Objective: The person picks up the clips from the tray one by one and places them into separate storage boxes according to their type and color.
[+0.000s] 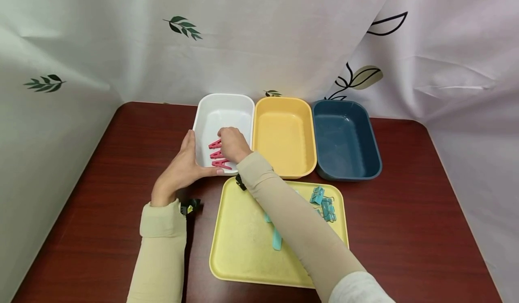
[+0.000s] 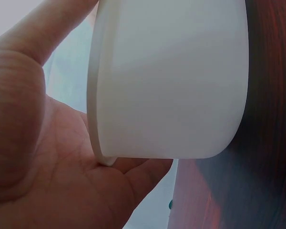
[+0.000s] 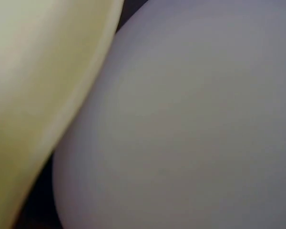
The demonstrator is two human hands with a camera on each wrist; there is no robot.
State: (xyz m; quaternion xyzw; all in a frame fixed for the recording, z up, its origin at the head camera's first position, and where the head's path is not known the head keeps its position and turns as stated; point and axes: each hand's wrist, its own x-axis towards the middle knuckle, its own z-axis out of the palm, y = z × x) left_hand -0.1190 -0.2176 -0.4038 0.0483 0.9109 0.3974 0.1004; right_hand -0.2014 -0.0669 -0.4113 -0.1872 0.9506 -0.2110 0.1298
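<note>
Three pink clothespins [image 1: 220,163] lie in a row in the front half of the white bin [image 1: 216,101]. My right hand [image 1: 234,144] reaches into this bin with bent fingers, covering the right ends of the far two clothespins. Its fingertips are hidden, so I cannot tell whether it pinches one. My left hand [image 1: 180,170] rests around the bin's front left corner, thumb stretched along the front rim and straight fingers against the left side. In the left wrist view, the palm sits close against the white wall [image 2: 171,86].
A yellow bin [image 1: 284,136] and a dark blue bin [image 1: 344,140] stand right of the white one. In front, a pale yellow tray [image 1: 239,249] carries teal binder clips [image 1: 328,209] and a light teal strip [image 1: 277,240], partly under my right forearm. Curtains hang behind the table.
</note>
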